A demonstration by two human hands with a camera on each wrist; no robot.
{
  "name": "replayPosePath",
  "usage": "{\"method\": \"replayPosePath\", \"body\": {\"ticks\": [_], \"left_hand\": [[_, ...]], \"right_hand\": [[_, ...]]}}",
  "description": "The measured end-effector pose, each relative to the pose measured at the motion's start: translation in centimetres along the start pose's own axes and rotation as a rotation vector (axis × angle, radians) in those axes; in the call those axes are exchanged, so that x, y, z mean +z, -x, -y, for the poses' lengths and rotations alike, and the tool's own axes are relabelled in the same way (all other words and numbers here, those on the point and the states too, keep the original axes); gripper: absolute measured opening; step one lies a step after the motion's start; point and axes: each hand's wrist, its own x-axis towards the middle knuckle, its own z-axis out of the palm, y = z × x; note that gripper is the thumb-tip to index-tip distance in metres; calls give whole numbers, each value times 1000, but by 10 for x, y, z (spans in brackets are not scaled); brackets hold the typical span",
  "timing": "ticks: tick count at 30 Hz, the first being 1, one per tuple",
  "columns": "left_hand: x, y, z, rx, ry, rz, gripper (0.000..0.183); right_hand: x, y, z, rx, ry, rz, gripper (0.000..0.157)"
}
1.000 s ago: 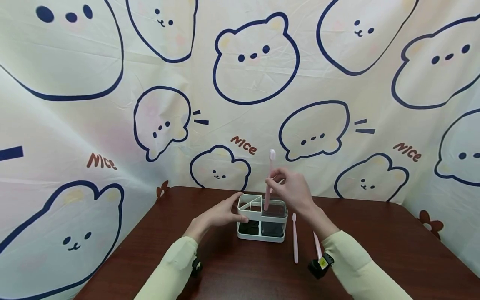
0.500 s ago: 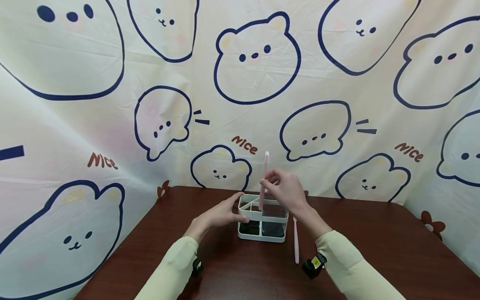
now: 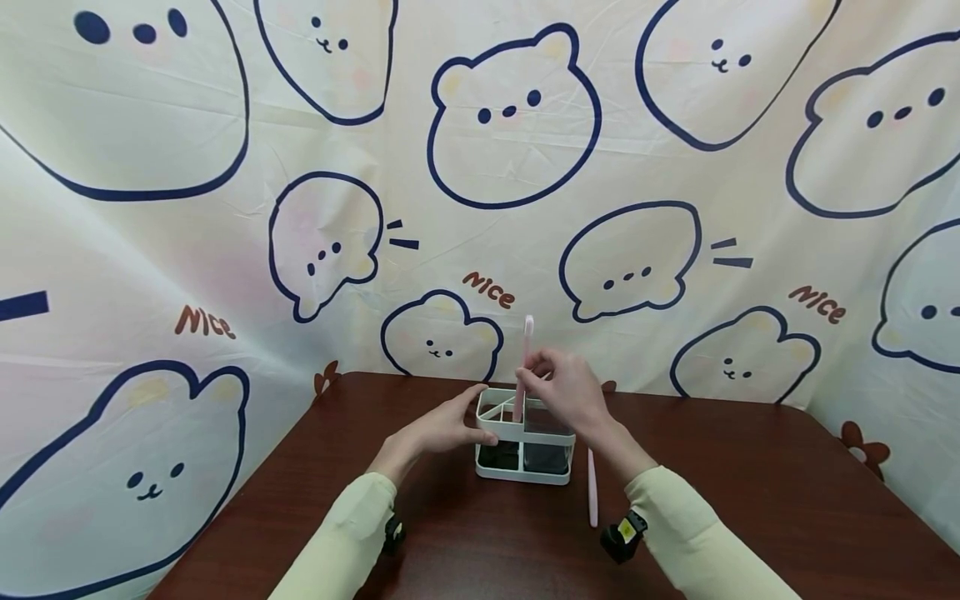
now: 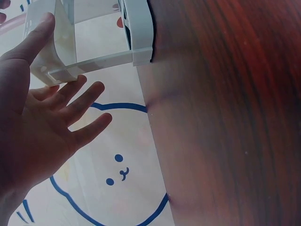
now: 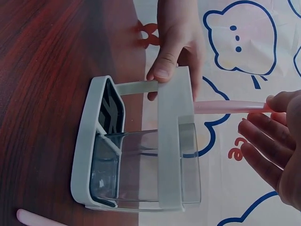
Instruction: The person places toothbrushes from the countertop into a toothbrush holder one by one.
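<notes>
A white toothbrush holder [image 3: 498, 434] with a divided top stands on the table. My left hand [image 3: 442, 425] grips the left end of its upper frame, thumb in front and fingers behind. A pink toothbrush [image 3: 528, 333] stands nearly upright, bristle head up, pinched between the thumb and fingers of my right hand [image 3: 570, 387]. Its handle end [image 5: 211, 107] reaches the holder's top, at a small section left of the clear cup [image 5: 141, 165]. How deep the handle goes in is hidden in the right wrist view.
Another pink toothbrush [image 3: 592, 492] lies on the dark brown table [image 3: 465, 550], right of the holder and partly under my right forearm. A cloth backdrop [image 3: 510, 167] with bear drawings hangs behind the table.
My right hand has carried the toothbrush left, from over the clear cup to the small section, then slightly down. A toothbrush lying near my right wrist is now hidden. My left hand stays put.
</notes>
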Motion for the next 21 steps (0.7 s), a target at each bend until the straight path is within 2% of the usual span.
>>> {"method": "replayPosePath", "body": {"ticks": [13, 21], "left_hand": [[-1, 1, -1, 20, 7, 6, 94], [0, 1, 0, 59, 43, 19, 84]], "right_hand": [[11, 6, -6, 3, 40, 4, 12], [20, 16, -15, 69, 52, 41, 9]]}}
